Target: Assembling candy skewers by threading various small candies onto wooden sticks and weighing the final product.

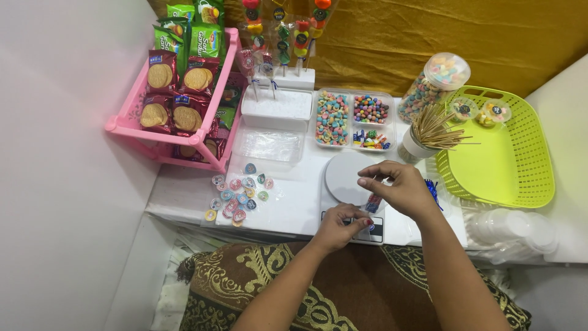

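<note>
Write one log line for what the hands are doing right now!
left hand: pinching skewer end | right hand: holding candy skewer | below: white kitchen scale | nearby: skewer cup

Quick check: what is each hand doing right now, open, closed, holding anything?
Left hand: fingers pinched shut on the lower end of a small candy skewer.
Right hand: fingers curled around the skewer's upper end, above the round scale.
</note>
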